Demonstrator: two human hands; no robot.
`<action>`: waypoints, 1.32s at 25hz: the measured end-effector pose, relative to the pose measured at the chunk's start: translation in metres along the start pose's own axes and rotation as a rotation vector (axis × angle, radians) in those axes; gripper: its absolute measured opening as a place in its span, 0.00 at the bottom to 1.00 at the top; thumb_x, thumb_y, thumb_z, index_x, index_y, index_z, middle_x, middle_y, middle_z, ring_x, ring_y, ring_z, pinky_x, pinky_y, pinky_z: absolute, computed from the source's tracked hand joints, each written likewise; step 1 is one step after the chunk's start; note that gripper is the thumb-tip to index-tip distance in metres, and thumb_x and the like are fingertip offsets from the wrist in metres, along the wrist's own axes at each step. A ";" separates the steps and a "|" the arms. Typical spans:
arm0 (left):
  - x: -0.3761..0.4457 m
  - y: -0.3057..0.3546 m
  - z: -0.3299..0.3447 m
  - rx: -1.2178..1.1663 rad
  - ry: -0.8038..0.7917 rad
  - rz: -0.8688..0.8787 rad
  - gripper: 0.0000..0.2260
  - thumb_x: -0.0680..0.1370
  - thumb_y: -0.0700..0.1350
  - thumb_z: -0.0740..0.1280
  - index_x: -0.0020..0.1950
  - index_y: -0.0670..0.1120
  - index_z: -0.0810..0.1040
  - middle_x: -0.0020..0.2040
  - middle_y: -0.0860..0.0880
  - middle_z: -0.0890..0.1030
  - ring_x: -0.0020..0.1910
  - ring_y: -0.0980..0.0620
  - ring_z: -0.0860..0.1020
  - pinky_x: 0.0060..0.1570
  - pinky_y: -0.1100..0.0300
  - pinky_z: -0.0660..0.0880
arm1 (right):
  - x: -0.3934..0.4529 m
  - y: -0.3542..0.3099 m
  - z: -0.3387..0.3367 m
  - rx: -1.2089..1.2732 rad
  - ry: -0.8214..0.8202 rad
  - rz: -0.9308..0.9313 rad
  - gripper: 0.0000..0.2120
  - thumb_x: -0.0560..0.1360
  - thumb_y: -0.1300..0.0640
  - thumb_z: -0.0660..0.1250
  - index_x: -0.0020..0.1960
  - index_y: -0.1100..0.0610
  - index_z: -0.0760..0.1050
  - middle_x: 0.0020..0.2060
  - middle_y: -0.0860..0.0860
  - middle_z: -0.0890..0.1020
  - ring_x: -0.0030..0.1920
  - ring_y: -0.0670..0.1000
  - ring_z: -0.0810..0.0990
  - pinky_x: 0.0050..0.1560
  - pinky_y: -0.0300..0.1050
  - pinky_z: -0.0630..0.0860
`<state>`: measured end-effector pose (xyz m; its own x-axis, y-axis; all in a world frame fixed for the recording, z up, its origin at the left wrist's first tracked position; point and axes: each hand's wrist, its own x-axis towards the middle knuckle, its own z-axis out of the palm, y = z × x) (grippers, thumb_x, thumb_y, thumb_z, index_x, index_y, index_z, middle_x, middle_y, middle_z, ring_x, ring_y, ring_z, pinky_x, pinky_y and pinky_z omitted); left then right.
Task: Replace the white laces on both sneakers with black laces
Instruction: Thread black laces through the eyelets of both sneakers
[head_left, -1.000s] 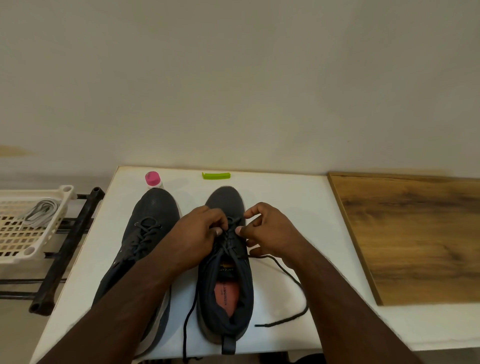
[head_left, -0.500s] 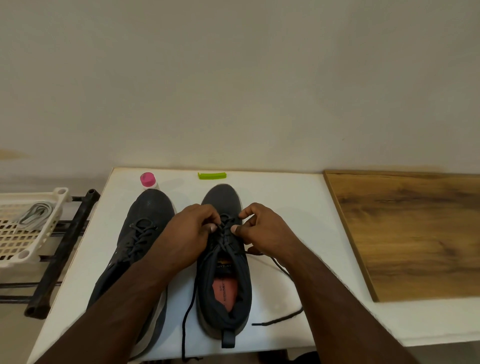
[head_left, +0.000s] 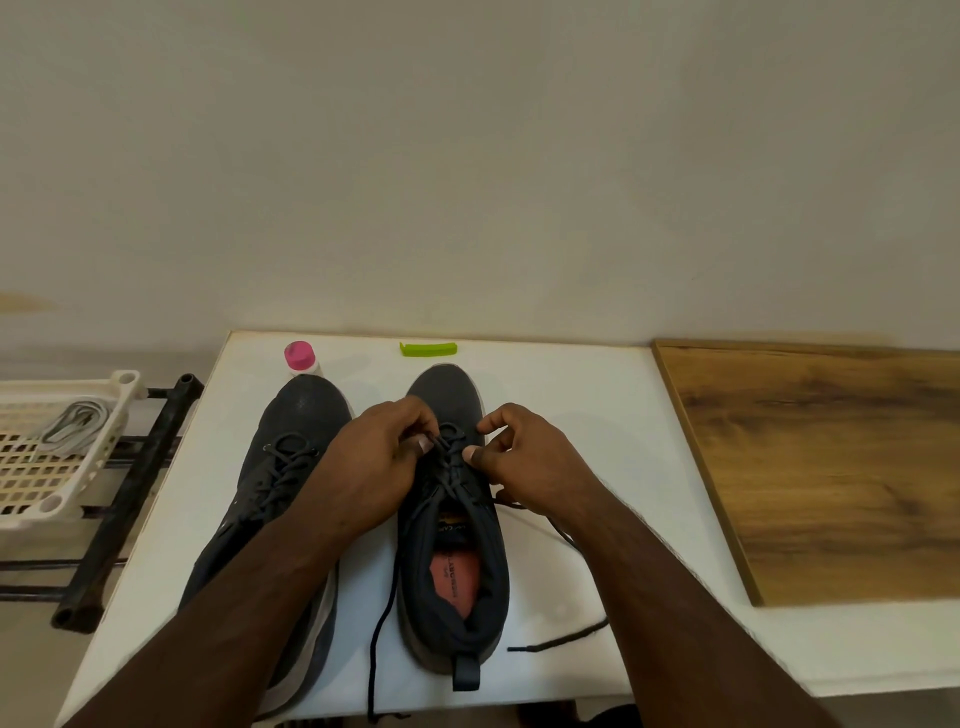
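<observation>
Only dark knit sneaker (head_left: 451, 519), thin cord lace (head_left: 558, 644)

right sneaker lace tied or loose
Loose: both ends of the black lace trail free on the table beside the right sneaker.

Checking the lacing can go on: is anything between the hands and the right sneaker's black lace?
Nothing visible. The left hand and right hand are already at the black lace over the right sneaker, fingertips on it.

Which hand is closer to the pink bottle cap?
Left. The left hand is just in front of the pink bottle cap and a bit to its right; the right hand is farther right, across the right sneaker.
</observation>
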<state>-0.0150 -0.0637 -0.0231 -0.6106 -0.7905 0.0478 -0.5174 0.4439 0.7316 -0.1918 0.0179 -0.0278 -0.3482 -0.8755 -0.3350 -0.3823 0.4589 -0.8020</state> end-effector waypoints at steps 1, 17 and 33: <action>0.000 0.000 0.000 -0.022 0.017 -0.013 0.08 0.79 0.40 0.65 0.46 0.53 0.76 0.44 0.56 0.79 0.43 0.57 0.77 0.45 0.56 0.75 | 0.000 0.000 0.001 -0.002 0.006 -0.002 0.13 0.76 0.49 0.72 0.58 0.49 0.73 0.44 0.50 0.83 0.46 0.50 0.84 0.46 0.54 0.85; -0.005 -0.010 -0.011 -0.106 -0.107 -0.102 0.06 0.75 0.45 0.73 0.44 0.57 0.82 0.40 0.61 0.83 0.42 0.63 0.81 0.45 0.65 0.75 | -0.004 -0.008 -0.017 0.102 -0.134 -0.048 0.03 0.75 0.62 0.72 0.46 0.55 0.82 0.35 0.50 0.82 0.36 0.47 0.81 0.40 0.46 0.83; -0.004 -0.012 -0.005 -0.026 -0.076 -0.049 0.07 0.76 0.46 0.72 0.42 0.58 0.81 0.40 0.62 0.82 0.45 0.66 0.79 0.42 0.72 0.69 | -0.008 -0.014 0.006 -0.357 -0.079 -0.357 0.08 0.79 0.64 0.59 0.48 0.52 0.74 0.43 0.47 0.76 0.44 0.47 0.75 0.41 0.40 0.70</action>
<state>-0.0035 -0.0684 -0.0291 -0.6293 -0.7761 -0.0401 -0.5330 0.3935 0.7491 -0.1782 0.0172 -0.0170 -0.0821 -0.9896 -0.1180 -0.7388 0.1399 -0.6593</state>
